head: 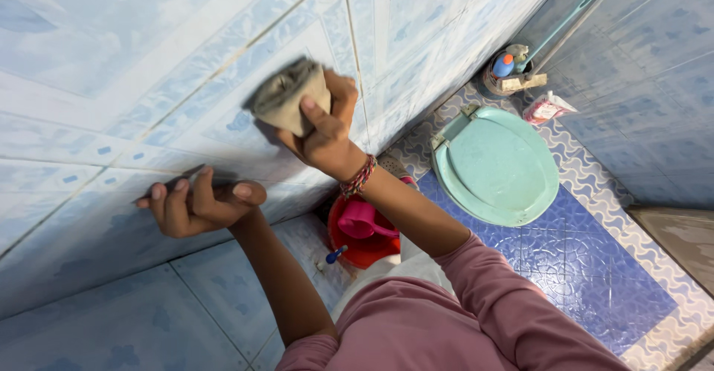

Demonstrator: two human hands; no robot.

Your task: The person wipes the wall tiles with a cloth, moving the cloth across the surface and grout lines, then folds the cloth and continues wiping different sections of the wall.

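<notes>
Cloth point(286, 96), soft wad, prob light & squashy, is pressed on the tiled wall point(111, 51) w/ right hand point(327, 129) fingers clamped round it, best held bunched in the palm; left hand point(195, 206) loosely curled, empty, braced on wall.

Bare tiled wall point(111, 59) lies open around both hands; below, a red bucket point(361, 248) probably crowds the corner.

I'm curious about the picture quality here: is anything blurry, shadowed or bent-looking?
In the head view, the grey cloth in the right hand is smeared by motion blur; the left hand, pressed on the tiled wall, casts a soft shadow beside it; the light is even, without harsh glare; the wall's tile lines slant steeply from the tilted, wide-angle camera.
</notes>
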